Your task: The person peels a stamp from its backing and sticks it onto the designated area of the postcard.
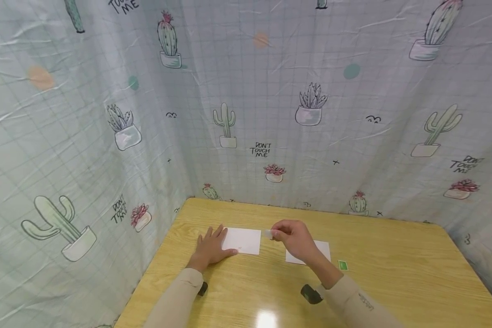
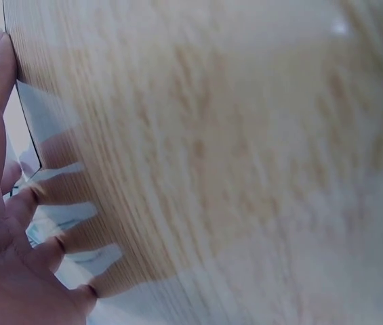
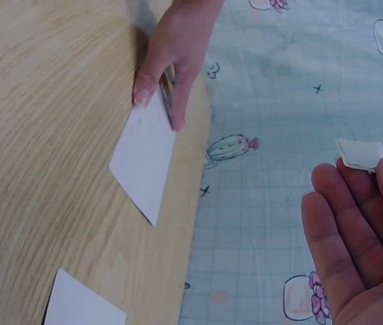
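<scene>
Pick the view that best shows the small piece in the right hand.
Right wrist: the small white piece appears largest there, pinched by the right hand, edges visible. The head view shows it tiny and pale; the left wrist view doesn't show it.

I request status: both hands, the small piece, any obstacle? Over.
Left hand touches left card. Right hand pinches small white piece. No obstacle seen between.

Matt paper cards (image 1: 246, 239) are resting on a glossy table (image 1: 393, 255).
The table's wood grain is looking smooth and throwing back glare; the small slip (image 3: 361, 153) is showing matt paper; the creased curtain (image 1: 250, 77) is shining faintly, like thin plastic; the sleeves (image 1: 172, 296) are looking like matt cloth.
</scene>
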Available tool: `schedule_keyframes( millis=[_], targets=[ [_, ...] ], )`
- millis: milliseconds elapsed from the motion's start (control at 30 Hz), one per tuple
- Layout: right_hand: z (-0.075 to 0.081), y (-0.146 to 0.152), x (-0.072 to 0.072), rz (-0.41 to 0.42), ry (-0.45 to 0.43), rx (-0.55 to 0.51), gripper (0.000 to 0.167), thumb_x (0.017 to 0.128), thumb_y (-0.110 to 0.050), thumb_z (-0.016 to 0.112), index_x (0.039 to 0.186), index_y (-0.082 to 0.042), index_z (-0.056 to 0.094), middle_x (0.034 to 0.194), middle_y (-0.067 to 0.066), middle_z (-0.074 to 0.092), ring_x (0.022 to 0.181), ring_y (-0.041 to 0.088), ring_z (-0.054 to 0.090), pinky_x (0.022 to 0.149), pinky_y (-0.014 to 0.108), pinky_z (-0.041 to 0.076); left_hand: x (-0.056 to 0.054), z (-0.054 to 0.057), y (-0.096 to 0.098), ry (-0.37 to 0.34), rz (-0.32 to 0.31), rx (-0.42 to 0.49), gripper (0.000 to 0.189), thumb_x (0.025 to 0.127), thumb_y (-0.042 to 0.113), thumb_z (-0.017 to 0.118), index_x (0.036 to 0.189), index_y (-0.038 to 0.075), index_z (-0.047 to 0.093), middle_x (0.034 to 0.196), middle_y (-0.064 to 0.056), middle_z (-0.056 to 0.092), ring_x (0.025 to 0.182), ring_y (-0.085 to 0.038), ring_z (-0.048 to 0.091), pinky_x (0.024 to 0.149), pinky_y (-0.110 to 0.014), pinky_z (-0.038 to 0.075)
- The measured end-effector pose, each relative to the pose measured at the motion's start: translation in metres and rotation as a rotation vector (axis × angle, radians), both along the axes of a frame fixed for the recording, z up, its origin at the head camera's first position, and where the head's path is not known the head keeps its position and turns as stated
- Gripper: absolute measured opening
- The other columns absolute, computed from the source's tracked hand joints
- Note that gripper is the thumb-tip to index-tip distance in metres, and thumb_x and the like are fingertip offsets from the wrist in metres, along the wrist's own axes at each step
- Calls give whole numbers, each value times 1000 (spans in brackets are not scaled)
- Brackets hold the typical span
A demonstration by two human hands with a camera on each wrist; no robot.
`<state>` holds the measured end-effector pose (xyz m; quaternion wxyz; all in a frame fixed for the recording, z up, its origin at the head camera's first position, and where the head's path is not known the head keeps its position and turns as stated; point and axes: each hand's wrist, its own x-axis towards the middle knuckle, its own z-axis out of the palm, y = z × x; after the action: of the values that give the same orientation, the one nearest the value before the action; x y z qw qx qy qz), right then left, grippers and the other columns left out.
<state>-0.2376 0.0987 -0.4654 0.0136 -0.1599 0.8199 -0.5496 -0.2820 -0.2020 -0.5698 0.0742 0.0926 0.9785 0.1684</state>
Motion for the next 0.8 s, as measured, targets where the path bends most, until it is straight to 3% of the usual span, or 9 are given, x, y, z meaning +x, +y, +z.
schedule_keyframes(
  millis=[467, 800],
  targets=[
    [7, 0, 2, 25, 16, -25, 13, 102, -6, 65, 100, 0, 77, 94, 13, 78, 85, 15, 75, 82, 29, 65, -3, -9, -2, 15, -9, -7, 95, 92, 67, 66, 163, 10, 35, 172, -13, 30, 158, -51, 22, 121, -79, 15],
    [10, -2, 3, 19, 4, -54, 12, 101, -5, 65, 101, 1, 76, 95, 15, 78, 88, 27, 76, 81, 29, 65, -1, -4, 1, 10, -6, 13, 92, 93, 62, 68, 164, 14, 34, 172, -16, 30, 158, -53, 20, 120, -81, 14]
  ],
)
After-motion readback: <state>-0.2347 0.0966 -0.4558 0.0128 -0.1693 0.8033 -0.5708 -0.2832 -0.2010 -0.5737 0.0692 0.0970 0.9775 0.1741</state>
